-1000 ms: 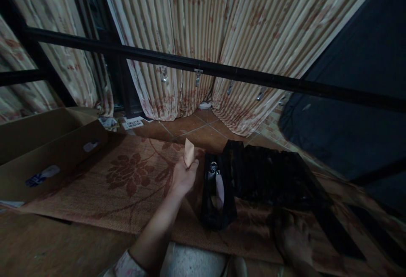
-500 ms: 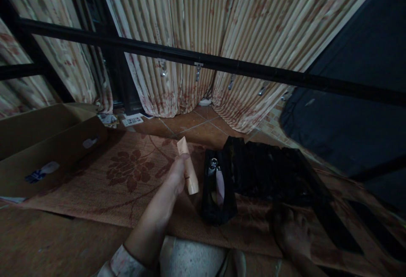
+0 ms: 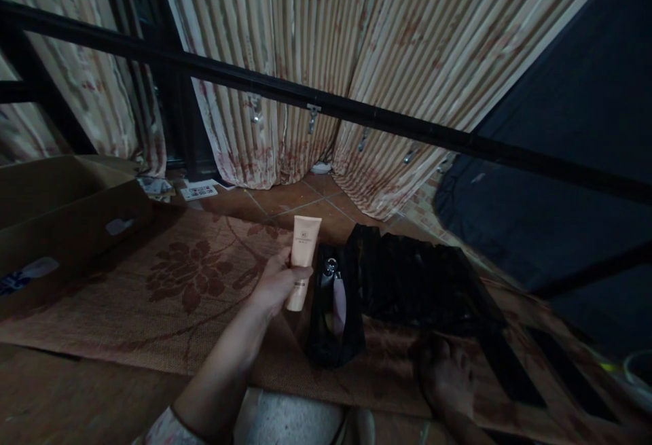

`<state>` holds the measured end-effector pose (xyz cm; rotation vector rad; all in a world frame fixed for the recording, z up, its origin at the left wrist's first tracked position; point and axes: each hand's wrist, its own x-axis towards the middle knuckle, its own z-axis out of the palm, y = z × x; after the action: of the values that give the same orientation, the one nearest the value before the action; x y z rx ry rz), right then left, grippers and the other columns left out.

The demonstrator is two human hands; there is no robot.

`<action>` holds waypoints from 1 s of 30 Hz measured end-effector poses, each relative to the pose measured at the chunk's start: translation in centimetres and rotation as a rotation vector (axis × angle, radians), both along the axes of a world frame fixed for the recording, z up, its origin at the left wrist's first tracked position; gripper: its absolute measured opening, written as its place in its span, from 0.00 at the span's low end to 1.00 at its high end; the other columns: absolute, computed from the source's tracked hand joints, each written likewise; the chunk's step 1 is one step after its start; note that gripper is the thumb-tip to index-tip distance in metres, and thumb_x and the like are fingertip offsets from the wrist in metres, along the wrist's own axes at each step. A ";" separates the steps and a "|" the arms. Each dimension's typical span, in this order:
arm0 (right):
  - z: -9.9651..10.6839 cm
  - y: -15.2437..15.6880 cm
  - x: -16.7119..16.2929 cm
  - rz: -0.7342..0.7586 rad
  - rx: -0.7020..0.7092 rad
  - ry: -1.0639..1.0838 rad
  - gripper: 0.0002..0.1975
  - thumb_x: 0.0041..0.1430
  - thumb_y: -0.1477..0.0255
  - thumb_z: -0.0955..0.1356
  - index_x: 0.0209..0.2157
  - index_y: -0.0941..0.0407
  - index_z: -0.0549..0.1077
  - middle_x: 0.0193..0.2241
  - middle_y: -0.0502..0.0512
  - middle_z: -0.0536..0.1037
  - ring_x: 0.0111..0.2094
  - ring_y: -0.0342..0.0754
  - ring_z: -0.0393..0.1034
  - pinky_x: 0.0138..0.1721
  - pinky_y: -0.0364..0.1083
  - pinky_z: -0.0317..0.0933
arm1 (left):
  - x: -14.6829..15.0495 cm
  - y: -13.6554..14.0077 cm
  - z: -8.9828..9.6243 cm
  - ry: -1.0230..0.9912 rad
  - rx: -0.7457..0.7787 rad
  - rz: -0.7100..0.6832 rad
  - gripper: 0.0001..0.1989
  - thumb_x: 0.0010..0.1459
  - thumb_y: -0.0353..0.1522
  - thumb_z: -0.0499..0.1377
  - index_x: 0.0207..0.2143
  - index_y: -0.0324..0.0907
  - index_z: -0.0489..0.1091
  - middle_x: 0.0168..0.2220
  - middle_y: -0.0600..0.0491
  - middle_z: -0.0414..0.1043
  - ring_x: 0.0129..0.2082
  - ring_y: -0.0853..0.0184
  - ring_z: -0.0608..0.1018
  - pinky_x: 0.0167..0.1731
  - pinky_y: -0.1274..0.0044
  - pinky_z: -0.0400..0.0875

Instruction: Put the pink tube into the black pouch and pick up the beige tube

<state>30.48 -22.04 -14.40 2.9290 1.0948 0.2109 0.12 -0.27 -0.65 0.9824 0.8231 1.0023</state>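
My left hand (image 3: pixel 278 280) is closed around a peach-coloured squeeze tube (image 3: pixel 304 249). The tube is held nearly upright, with its wide flat end up and a small logo and print facing me. Just right of it stands a narrow black open pouch (image 3: pixel 318 336). Inside the pouch lie a pale pink, long item (image 3: pixel 339 306) and something with a shiny metal ring (image 3: pixel 331 266). My right hand (image 3: pixel 448 377) is low in deep shadow near the front edge of a larger black folded bag (image 3: pixel 422 282); how its fingers are set is unclear.
A patterned reddish-brown mat (image 3: pixel 204 323) lies beneath everything. An open cardboard box (image 3: pixel 76 231) stands at the left. Behind are striped curtains (image 3: pixel 305 24), a dark horizontal bar (image 3: pixel 285 92) with clips, tiled floor (image 3: pixel 290 200), and dark fabric (image 3: pixel 550 112) at the right.
The tube has been turned from a slant to nearly upright, and its printed face now shows. My left hand has rotated with it. The view has shifted slightly to the right.
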 end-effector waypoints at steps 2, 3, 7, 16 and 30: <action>-0.1 0.0 0.1 -0.008 -0.001 -0.006 0.26 0.63 0.62 0.52 0.55 0.61 0.63 0.51 0.68 0.67 0.55 0.66 0.57 0.50 0.60 0.55 | 0.0 0.1 0.1 -0.029 -0.013 -0.006 0.18 0.34 0.27 0.67 0.33 0.38 0.73 0.27 0.56 0.73 0.26 0.69 0.72 0.29 0.78 0.63; -0.1 0.0 0.1 -0.008 0.004 -0.008 0.26 0.63 0.62 0.52 0.55 0.60 0.63 0.51 0.68 0.67 0.55 0.66 0.57 0.50 0.61 0.55 | 0.0 0.1 0.1 -0.043 -0.021 -0.007 0.18 0.34 0.27 0.67 0.34 0.38 0.73 0.28 0.55 0.74 0.26 0.69 0.72 0.30 0.78 0.63; -0.1 -0.1 0.2 -0.001 0.020 -0.010 0.26 0.63 0.61 0.52 0.55 0.61 0.64 0.51 0.68 0.67 0.54 0.66 0.58 0.50 0.61 0.55 | 0.0 0.2 0.0 -0.068 -0.030 0.001 0.19 0.34 0.27 0.67 0.34 0.38 0.73 0.28 0.55 0.74 0.26 0.69 0.72 0.29 0.79 0.64; 0.3 -0.1 0.0 -0.006 0.014 0.013 0.27 0.63 0.60 0.51 0.54 0.61 0.64 0.51 0.69 0.66 0.55 0.67 0.57 0.50 0.61 0.55 | 0.3 0.0 0.2 -0.110 -0.029 0.036 0.21 0.36 0.27 0.67 0.37 0.39 0.71 0.30 0.55 0.75 0.28 0.68 0.74 0.29 0.78 0.66; 0.7 -0.1 -0.4 -0.016 -0.018 -0.007 0.26 0.64 0.61 0.51 0.53 0.61 0.64 0.49 0.68 0.65 0.55 0.66 0.57 0.50 0.60 0.55 | 0.6 0.5 -1.2 -0.062 -0.066 0.061 0.21 0.36 0.28 0.68 0.37 0.40 0.70 0.28 0.56 0.73 0.26 0.70 0.73 0.29 0.78 0.66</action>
<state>30.09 -22.13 -13.72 2.9175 1.0663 0.2102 0.68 0.23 -1.89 0.8702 0.8335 1.0463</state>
